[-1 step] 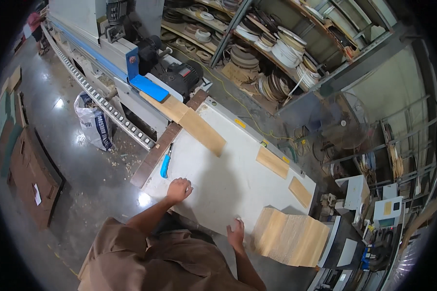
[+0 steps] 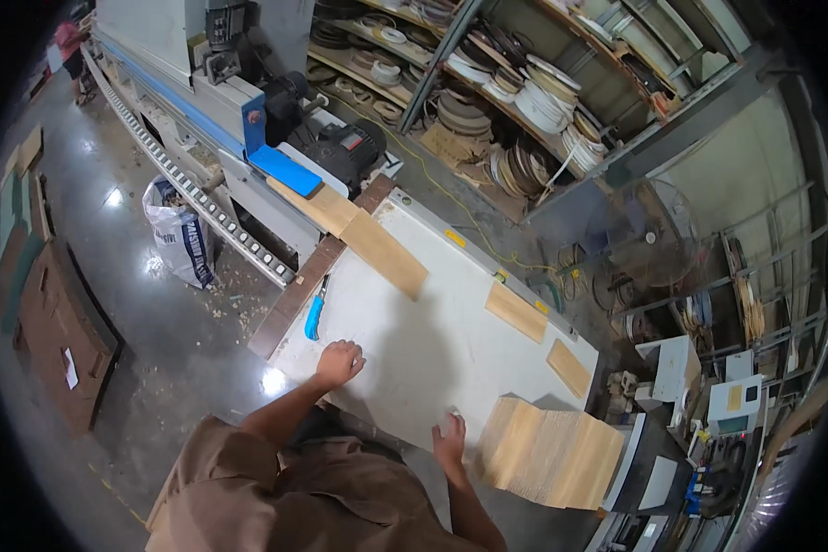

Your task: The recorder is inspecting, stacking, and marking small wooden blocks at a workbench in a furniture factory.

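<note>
My left hand [image 2: 340,363] rests loosely curled on the near edge of a white table [image 2: 396,354]; nothing shows in it. Just beyond it lies a knife with a blue handle [image 2: 314,317], its dark blade pointing away from me. At the table's front edge, my right hand [image 2: 448,442] is held with thumb and fingers a little apart. A small pale spot shows at its fingertips, too small to make out. Right beside that hand is a stack of light wood boards [image 2: 552,451].
Two end-to-end wood strips [image 2: 386,255] run from under a blue guard [image 2: 285,169] on the machine. Two short wood pieces [image 2: 517,310] lie along the far right side. A white sack [image 2: 179,235] stands left on the floor. Shelves of edging rolls [image 2: 543,101] rise behind.
</note>
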The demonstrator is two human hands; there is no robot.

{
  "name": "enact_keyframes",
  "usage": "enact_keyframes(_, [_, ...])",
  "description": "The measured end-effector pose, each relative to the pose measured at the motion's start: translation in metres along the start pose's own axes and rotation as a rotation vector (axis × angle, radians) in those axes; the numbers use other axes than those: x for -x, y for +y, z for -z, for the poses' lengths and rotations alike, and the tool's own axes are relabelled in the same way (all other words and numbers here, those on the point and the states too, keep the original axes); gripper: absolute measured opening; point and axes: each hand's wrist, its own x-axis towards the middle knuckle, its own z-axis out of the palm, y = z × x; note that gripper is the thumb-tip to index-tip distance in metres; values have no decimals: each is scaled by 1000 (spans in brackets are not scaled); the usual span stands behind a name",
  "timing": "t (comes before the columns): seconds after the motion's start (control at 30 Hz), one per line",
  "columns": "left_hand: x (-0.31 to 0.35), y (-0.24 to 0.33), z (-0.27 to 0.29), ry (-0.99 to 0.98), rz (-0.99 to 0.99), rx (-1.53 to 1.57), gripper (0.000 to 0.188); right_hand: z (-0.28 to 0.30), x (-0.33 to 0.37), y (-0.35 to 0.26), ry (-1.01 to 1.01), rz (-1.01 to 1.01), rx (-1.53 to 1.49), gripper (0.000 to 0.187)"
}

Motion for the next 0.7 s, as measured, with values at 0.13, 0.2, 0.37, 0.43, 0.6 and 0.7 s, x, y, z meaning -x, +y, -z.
enact_keyframes(0.13, [15,-9,-4,34,-127,-83,25,-14,-33,44,-36,-214,-26,63])
enact_keyframes(0.2, [17,-12,-8,83,-186,-90,27,-15,-45,67,-15,-243,-30,68])
enact_keyframes(0.37, [18,-9,3,-30,-131,-197,31,-24,-43,55,-58,-373,83,78])
enact_keyframes(0.43, [19,-5,3,-44,-92,-223,31,-29,-36,55,-60,-325,162,82])
enact_keyframes(0.6, [12,-3,-11,30,-87,-259,29,-59,-30,90,109,-290,409,72])
enact_keyframes(0.7, [13,-3,-4,20,-36,-258,31,-55,-29,81,105,-241,440,72])
